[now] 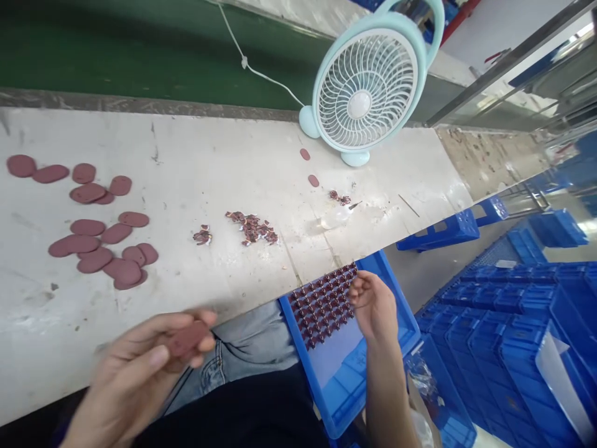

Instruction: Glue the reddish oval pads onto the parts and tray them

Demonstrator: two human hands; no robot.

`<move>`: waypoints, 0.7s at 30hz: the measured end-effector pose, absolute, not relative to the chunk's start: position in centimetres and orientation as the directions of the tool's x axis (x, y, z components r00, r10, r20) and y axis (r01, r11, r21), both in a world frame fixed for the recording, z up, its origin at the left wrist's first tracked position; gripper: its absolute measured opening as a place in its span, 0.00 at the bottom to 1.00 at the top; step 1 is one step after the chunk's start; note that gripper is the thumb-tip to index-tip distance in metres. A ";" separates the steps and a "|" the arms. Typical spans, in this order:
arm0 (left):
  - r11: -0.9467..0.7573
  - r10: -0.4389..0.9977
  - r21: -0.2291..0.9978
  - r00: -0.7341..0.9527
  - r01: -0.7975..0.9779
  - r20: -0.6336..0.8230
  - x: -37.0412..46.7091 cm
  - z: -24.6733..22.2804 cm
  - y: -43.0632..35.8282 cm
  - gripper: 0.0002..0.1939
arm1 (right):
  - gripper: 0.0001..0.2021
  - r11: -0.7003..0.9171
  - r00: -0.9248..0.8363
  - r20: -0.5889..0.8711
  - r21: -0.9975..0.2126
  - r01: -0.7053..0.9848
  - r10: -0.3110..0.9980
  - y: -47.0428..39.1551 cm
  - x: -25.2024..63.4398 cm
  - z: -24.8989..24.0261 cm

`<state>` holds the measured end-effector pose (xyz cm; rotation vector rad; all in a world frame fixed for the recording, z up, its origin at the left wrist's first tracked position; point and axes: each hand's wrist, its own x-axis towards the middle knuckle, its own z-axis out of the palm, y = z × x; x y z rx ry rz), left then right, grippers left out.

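My left hand (158,354) holds a reddish-brown oval piece (188,338) between thumb and fingers, over the near edge of the table. My right hand (370,298) is over a blue tray (321,398), its fingers curled at the upper right corner of rows of small dark red parts (321,305); whatever its fingertips hold is too small to make out. Several flat oval pieces (88,227) lie in loose groups at the table's left. Small dark red parts form a pile (254,229) mid-table, with a smaller cluster (203,235) to its left.
A light blue fan (359,102) stands at the back of the white table (196,155), its cable running behind. Two oval pieces lie near its base. A small clear bottle (333,218) lies farther right. Stacked blue crates (504,336) stand on the right.
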<state>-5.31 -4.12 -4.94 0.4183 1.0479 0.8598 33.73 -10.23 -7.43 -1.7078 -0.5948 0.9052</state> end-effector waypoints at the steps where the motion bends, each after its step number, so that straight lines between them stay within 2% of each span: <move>1: 0.636 0.765 0.623 0.264 -0.455 -0.587 -3.9 -4.5 -4.4 0.10 | 0.27 -0.277 0.524 -0.286 -0.956 -0.099 0.802 -8.8 32.0 -6.6; 3: 0.677 0.725 0.529 0.340 -0.512 -0.599 -1.6 -3.8 -4.7 0.10 | 0.33 -0.200 0.373 -0.291 -0.944 -0.263 0.881 -5.7 29.3 -5.5; 4: 0.688 0.713 0.490 0.376 -0.535 -0.592 -0.8 -3.6 -4.8 0.11 | 0.34 -0.147 0.269 -0.280 -0.893 -0.426 0.922 -4.0 28.5 -5.1; 5: 0.695 0.707 0.459 0.409 -0.554 -0.577 -0.2 -3.4 -4.9 0.11 | 0.33 -0.105 0.147 -0.251 -0.768 -0.631 0.957 -2.3 28.1 -4.9; 6: 0.696 0.707 0.436 0.439 -0.571 -0.555 0.1 -3.4 -5.0 0.11 | 0.30 -0.094 0.025 -0.199 -0.569 -0.817 0.980 -0.6 28.0 -4.8; 7: 0.690 0.715 0.421 0.464 -0.588 -0.523 0.3 -3.3 -5.1 0.11 | 0.28 -0.116 -0.073 -0.134 -0.343 -0.932 0.988 1.0 28.2 -4.8; 8: 0.682 0.725 0.413 0.483 -0.604 -0.491 0.3 -3.4 -5.1 0.12 | 0.26 -0.152 -0.141 -0.082 -0.156 -0.976 0.987 2.5 28.6 -4.8; 9: 0.674 0.734 0.407 0.493 -0.616 -0.468 0.2 -3.4 -5.2 0.12 | 0.23 -0.187 -0.184 -0.059 -0.051 -0.981 0.981 3.7 29.1 -4.9; 12: 0.653 0.752 0.402 0.487 -0.641 -0.445 -0.2 -3.7 -5.3 0.11 | 0.14 -0.249 -0.249 -0.069 0.006 -0.969 0.966 5.4 29.8 -4.6; 14: 0.647 0.755 0.401 0.470 -0.649 -0.456 -0.3 -3.8 -5.3 0.10 | 0.11 -0.247 -0.243 -0.105 -0.024 -0.969 0.964 4.5 28.9 -3.7; 15: 0.644 0.757 0.402 0.462 -0.651 -0.463 -0.3 -3.8 -5.3 0.10 | 0.11 -0.221 -0.206 -0.147 -0.096 -0.971 0.967 3.6 27.9 -3.0; 16: 0.641 0.758 0.404 0.454 -0.653 -0.468 -0.2 -3.9 -5.3 0.10 | 0.13 -0.177 -0.134 -0.200 -0.219 -0.960 0.971 2.4 26.6 -2.2; 17: 0.638 0.759 0.405 0.448 -0.655 -0.472 -0.1 -3.9 -5.3 0.10 | 0.16 -0.127 -0.025 -0.253 -0.399 -0.908 0.967 1.1 25.1 -1.3; 19: 0.632 0.763 0.406 0.437 -0.660 -0.477 0.3 -3.7 -5.3 0.11 | 0.21 -0.095 0.165 -0.292 -0.705 -0.702 0.942 -1.7 21.8 0.1; 21: 0.627 0.764 0.402 0.428 -0.667 -0.482 0.6 -3.6 -5.3 0.11 | 0.19 -0.092 0.283 -0.248 -0.878 -0.470 0.926 -4.1 18.8 0.9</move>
